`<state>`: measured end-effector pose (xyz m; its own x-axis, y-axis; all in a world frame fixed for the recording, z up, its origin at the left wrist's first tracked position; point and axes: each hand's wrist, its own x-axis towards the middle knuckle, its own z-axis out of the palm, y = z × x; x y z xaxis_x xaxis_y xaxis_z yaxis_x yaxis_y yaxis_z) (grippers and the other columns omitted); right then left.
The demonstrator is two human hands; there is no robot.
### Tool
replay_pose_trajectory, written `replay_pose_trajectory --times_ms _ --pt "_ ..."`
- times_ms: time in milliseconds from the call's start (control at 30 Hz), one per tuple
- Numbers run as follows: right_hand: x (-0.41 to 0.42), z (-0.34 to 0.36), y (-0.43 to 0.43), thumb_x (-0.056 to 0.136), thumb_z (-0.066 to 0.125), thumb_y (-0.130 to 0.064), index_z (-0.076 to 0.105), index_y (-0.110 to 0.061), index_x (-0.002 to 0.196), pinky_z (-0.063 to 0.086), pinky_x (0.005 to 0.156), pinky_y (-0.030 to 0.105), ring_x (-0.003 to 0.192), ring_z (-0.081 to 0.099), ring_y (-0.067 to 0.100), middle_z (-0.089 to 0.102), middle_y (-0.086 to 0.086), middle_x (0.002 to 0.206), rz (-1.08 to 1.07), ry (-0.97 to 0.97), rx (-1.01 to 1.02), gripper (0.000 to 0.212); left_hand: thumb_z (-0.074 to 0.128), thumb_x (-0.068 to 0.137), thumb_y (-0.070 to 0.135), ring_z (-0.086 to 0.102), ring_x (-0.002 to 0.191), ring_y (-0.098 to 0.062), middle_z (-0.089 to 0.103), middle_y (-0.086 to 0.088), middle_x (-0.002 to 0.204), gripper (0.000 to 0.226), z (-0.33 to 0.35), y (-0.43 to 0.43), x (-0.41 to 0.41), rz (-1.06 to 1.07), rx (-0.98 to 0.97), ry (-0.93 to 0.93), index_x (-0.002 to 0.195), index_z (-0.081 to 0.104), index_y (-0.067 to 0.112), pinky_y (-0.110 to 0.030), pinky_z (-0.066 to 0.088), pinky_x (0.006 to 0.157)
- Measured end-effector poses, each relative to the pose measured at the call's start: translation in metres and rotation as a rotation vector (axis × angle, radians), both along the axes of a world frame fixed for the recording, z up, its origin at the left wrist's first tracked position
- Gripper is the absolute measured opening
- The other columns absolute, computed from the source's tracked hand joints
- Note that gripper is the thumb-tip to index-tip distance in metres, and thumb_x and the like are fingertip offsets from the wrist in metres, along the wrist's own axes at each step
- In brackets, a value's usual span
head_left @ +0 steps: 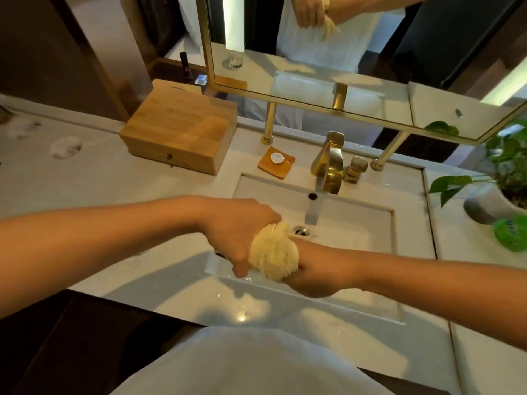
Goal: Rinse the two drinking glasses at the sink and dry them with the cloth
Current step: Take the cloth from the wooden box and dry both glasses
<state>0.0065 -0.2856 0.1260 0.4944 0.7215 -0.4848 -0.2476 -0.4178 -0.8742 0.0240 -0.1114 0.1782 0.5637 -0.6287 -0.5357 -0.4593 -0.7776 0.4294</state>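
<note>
Here both hands clamp the bunched yellow cloth (273, 253): the left hand (239, 238) curls over it from the left and the right hand (316, 270) grips its other side. Whether a glass sits inside cannot be told. They hang over the white sink's (271, 189) front part, near the gold faucet (330, 166). One drinking glass (232, 59) shows only as a reflection in the mirror (385, 89).

Right hand (316, 276) — fingers out of sight behind the cloth (273, 252)
</note>
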Motion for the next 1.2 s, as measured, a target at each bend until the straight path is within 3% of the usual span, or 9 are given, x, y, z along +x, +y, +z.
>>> replay_pose_trajectory --times_ms 67,200,400,533,800,867,967,1067,1200 --pt "-0.012 0.014 0.019 0.078 0.049 0.025 0.061 -0.005 0.117 0.052 0.091 0.022 0.101 0.061 0.011 0.06 0.012 0.121 -0.321 0.496 0.283 0.051 0.084 0.064 0.035 0.058 0.08 -0.01 0.058 0.013 0.095 0.059 -0.031 0.011 -0.013 0.092 -0.026 -0.221 0.111 0.048 0.029 -0.025 0.05 0.065" --pt "-0.017 -0.019 0.041 0.063 0.038 0.017 0.06 0.003 0.107 0.05 0.089 0.047 0.099 0.062 0.037 0.067 0.021 0.1 -0.787 0.913 0.668 0.051 0.08 0.067 0.049 0.061 0.083 -0.021 0.064 0.002 0.102 0.065 -0.072 0.031 -0.019 0.114 -0.112 -0.588 0.121 0.053 0.024 -0.038 0.053 0.068" --pt "-0.022 -0.032 0.03 0.067 0.038 0.003 0.057 0.009 0.11 0.061 0.072 0.046 0.094 0.061 0.041 0.071 0.025 0.091 -1.039 0.811 0.692 0.047 0.08 0.067 0.042 0.062 0.088 -0.02 0.064 0.003 0.108 0.064 -0.084 0.045 -0.022 0.296 -0.293 -0.482 0.124 0.054 0.023 -0.039 0.055 0.071" --pt "-0.002 -0.047 -0.021 0.031 0.086 -0.001 0.073 0.002 0.104 0.057 0.08 0.052 0.094 0.07 0.039 0.073 0.023 0.104 -1.162 0.655 0.725 0.074 0.094 0.057 0.031 0.062 0.091 -0.006 0.064 0.017 0.1 0.074 -0.079 0.054 -0.018 0.707 -0.52 -0.195 0.119 0.053 0.031 -0.025 0.056 0.079" --pt "-0.006 -0.041 -0.009 0.075 0.042 0.0 0.054 -0.003 0.139 0.029 0.113 0.063 0.133 0.045 0.047 0.051 0.026 0.143 -0.999 0.71 0.829 0.065 0.096 0.053 0.003 0.07 0.095 -0.015 0.065 0.003 0.118 0.107 -0.054 0.015 -0.006 0.923 -1.062 -0.076 0.137 0.041 0.039 -0.029 0.059 0.082" --pt "-0.007 -0.033 0.006 0.09 0.046 -0.027 0.068 -0.001 0.123 0.042 0.105 0.056 0.116 0.061 0.043 0.062 0.025 0.128 -0.991 0.785 0.838 0.047 0.098 0.051 0.01 0.07 0.1 -0.015 0.064 0.002 0.119 0.105 -0.055 0.003 -0.004 0.945 -1.067 -0.11 0.136 0.043 0.04 -0.034 0.059 0.087" --pt "-0.006 -0.029 0.014 0.089 0.051 -0.062 0.056 -0.005 0.138 0.039 0.109 0.054 0.127 0.055 0.041 0.056 0.025 0.139 -0.991 0.86 0.896 0.075 0.095 0.056 0.027 0.063 0.108 -0.011 0.062 0.007 0.117 0.097 -0.058 -0.008 -0.001 0.91 -0.943 -0.321 0.139 0.046 0.039 -0.03 0.056 0.09" --pt "0.002 -0.026 0.014 0.089 0.048 -0.068 0.051 -0.007 0.143 0.033 0.114 0.053 0.134 0.048 0.04 0.051 0.025 0.144 -1.002 0.83 0.901 0.082 0.089 0.063 0.041 0.055 0.101 -0.008 0.058 0.008 0.113 0.093 -0.056 -0.008 -0.002 0.795 -0.744 -0.544 0.144 0.045 0.037 -0.016 0.046 0.081" --pt "0.007 -0.019 0.015 0.093 0.037 -0.069 0.054 -0.01 0.142 0.037 0.113 0.052 0.132 0.051 0.038 0.055 0.022 0.141 -0.962 0.556 0.806 0.078 0.086 0.07 0.03 0.057 0.094 -0.004 0.053 0.006 0.111 0.077 -0.045 -0.012 -0.009 0.945 -0.749 -0.382 0.134 0.047 0.043 -0.01 0.046 0.069"
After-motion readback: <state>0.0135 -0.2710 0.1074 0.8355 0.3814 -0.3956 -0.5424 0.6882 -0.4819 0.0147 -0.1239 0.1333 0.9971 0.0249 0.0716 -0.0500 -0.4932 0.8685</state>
